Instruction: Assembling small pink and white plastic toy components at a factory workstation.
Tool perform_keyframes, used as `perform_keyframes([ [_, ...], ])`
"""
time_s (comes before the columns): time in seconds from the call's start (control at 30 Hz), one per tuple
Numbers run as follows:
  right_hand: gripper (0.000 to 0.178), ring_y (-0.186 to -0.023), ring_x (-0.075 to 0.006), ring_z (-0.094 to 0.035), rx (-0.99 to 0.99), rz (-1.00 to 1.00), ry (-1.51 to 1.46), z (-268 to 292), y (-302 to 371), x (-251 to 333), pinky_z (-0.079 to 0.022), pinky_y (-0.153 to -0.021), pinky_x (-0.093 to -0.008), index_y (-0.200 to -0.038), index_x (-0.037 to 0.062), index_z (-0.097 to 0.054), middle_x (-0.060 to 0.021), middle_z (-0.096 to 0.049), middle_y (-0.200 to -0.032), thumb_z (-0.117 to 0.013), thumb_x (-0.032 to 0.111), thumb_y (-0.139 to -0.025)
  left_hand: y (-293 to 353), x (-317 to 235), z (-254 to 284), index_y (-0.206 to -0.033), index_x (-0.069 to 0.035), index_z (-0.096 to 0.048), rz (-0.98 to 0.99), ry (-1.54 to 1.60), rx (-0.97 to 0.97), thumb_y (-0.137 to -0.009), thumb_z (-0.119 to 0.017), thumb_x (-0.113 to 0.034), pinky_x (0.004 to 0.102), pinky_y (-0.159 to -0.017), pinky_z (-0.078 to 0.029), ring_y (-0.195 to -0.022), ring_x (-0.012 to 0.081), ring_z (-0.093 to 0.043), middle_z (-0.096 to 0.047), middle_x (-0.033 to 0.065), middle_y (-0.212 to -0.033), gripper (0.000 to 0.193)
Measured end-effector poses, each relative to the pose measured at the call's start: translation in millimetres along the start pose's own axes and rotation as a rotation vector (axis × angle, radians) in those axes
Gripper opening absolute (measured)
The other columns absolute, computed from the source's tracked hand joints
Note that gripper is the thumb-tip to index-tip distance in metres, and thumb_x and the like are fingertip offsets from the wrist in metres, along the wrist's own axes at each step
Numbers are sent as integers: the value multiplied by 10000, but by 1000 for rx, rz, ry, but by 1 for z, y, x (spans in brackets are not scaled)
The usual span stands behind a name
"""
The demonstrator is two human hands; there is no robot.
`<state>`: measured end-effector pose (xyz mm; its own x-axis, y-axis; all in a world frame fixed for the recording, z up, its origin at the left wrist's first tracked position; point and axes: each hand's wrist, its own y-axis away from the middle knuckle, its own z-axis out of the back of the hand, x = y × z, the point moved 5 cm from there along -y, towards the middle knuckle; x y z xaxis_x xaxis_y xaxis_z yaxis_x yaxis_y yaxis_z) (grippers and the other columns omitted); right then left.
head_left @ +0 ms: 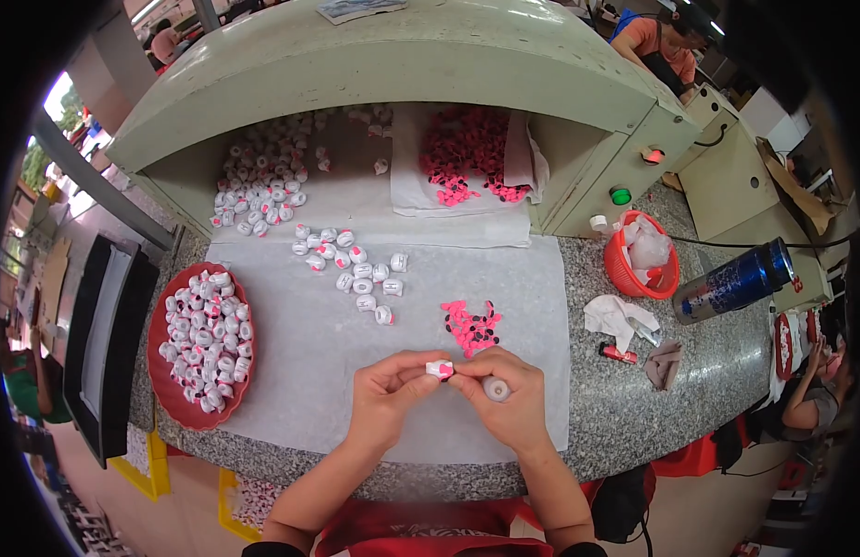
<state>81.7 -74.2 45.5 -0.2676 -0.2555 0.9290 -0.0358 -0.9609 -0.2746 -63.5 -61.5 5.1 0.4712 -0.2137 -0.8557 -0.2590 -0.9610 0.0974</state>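
Over the front of the paper sheet, my left hand (pixel 385 395) pinches a small white moulded piece (pixel 438 369) with a pink patch. My right hand (pixel 515 401) meets it from the other side, its thumb and forefinger closed at the piece's right end. Tucked in the right hand's curled fingers is a small pale bottle (pixel 496 388) with its round end showing. Just beyond the hands lies a loose pile of pink and black bits (pixel 471 327). Several similar white pieces (pixel 362 270) are scattered farther off to the left.
A red dish (pixel 238 401) heaped with white pieces stands at left. The pale green open-fronted cabinet (pixel 374 70) holds more pieces and a cloth of pink bits (pixel 467 148). At right are a red basket (pixel 625 278), a blue tumbler (pixel 731 281), rags (pixel 608 316) and a small red tube (pixel 617 353).
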Motion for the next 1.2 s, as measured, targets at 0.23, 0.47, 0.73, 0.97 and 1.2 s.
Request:
perform_keyframes([
  [0.23,205,-742,-139,-581,109,51,-59,-5,-1,6,-470,-644,-240,-834,7,-632,-93,-608,-840,-694,-54,-648,1,-3,-6,-1017,40,-556,121,81,11,-743,-614,64,277,-724,-506,-836,173,-605,-606,125,-896,281],
  [0.47,194,-770,-120,-585,175,-92,-386,-1,1,-11,-483,-643,-230,-857,0,-615,-86,-614,-894,-682,-48,-681,5,-14,-9,-997,45,-544,-96,-183,176,-739,-624,66,234,-662,-498,-805,163,-607,-605,122,-861,272],
  [0.73,191,-785,-130,-585,167,-395,-514,-3,4,-21,-487,-654,-238,-846,-5,-609,-99,-609,-917,-696,-32,-678,8,-16,-13,-929,59,-581,-49,-130,61,-738,-617,79,233,-655,-496,-815,169,-600,-595,129,-883,196],
  [0.97,225,-689,-99,-587,91,246,-177,-3,1,-3,-484,-606,-219,-884,11,-608,-117,-590,-986,-675,-56,-680,2,-13,-10,-983,49,-555,-67,16,172,-749,-594,87,270,-747,-499,-888,190,-592,-585,157,-979,240],
  [1.2,245,-771,-154,-601,38,-17,-196,-8,2,2,-507,-632,-240,-886,-20,-593,-152,-541,-1052,-595,-133,-668,3,-16,-11,-1007,47,-545,-130,-30,33,-748,-550,139,307,-833,-482,-963,219,-566,-556,178,-1043,274],
])
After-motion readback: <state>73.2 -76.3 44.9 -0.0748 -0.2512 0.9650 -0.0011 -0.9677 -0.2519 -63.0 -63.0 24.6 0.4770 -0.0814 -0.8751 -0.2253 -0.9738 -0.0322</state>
